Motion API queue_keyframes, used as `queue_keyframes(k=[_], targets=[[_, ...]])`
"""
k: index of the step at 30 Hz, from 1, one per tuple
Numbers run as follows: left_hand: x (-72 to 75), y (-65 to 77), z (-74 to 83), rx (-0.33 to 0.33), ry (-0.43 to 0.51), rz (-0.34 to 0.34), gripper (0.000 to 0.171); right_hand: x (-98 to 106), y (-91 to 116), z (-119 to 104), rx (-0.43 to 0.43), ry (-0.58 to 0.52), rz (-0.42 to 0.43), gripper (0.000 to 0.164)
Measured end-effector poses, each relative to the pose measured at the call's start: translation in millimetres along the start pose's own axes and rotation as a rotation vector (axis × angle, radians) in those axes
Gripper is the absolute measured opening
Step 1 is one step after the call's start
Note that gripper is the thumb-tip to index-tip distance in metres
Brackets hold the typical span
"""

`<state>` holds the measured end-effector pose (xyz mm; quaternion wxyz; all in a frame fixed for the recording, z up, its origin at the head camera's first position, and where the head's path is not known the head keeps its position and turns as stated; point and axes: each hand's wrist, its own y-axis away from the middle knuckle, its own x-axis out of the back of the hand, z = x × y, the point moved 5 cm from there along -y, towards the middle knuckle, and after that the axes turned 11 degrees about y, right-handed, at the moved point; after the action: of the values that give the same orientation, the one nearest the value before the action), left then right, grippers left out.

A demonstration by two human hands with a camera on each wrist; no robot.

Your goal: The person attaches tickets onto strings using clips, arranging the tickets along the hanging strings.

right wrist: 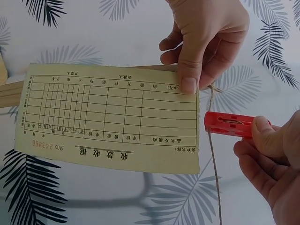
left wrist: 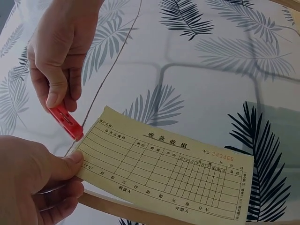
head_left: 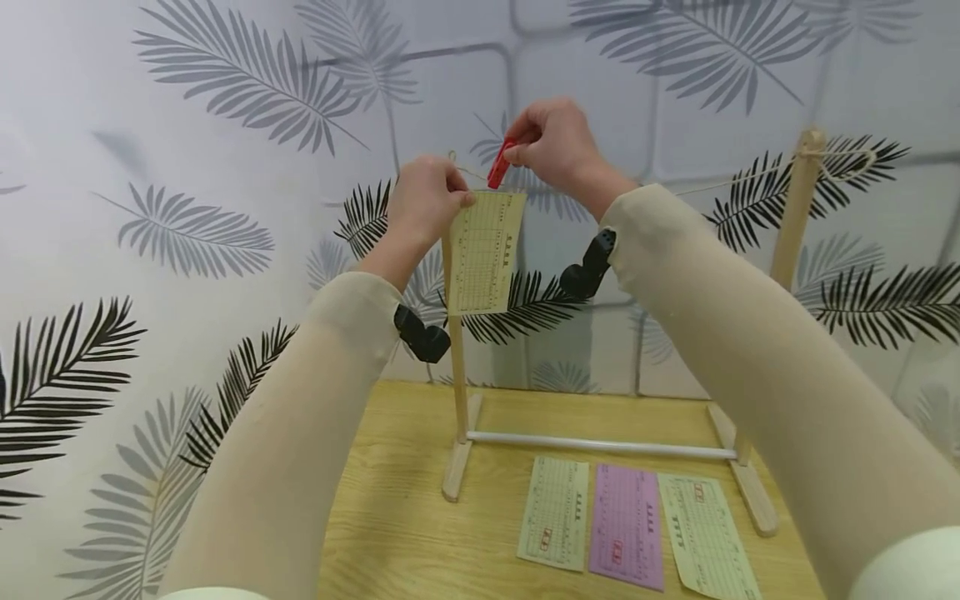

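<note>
Left hand (head_left: pixel 422 198) pinches one slip (head_left: pixel 486 258), right hand (head_left: pixel 557 143) one red peg (head_left: pixel 498 169), above three papers (head_left: pixel 626 521).

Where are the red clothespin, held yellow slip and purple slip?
Red clothespin (right wrist: pixel 228 125): right wrist view, its body.
Held yellow slip (left wrist: pixel 168 166): left wrist view, its middle.
Purple slip (head_left: pixel 626 527): head view, its middle.

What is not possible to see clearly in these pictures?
Right wrist view: the cord where the red clip covers it.
Head view: print on the purple slip, too small.
Head view: middle of the right post, behind the right sleeve.
All views: reverse of the held slip, facing away.
</note>
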<state>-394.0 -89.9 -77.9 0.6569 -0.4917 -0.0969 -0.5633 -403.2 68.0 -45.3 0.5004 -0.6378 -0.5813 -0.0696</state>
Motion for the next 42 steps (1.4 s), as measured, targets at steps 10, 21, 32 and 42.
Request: queue_keyframes(k=[10,21,32,42], targets=[[-2.7,3.2,2.0,0.033,-0.047,0.002,0.017,-9,-1,1,0.04,0.073,-0.086,0.02],[1.7,5.9,-2.6,0.025,-0.029,-0.03,0.016,-22,-1,1,0.044,0.004,-0.116,0.02],[-1.6,8.6,-3.3,-0.026,-0.054,-0.033,0.016,-28,2,6,0.039,-0.04,-0.157,0.023],[-4.5,7.4,-2.1,-0.011,-0.055,-0.04,0.019,-31,3,11,0.053,-0.012,-0.164,0.03]])
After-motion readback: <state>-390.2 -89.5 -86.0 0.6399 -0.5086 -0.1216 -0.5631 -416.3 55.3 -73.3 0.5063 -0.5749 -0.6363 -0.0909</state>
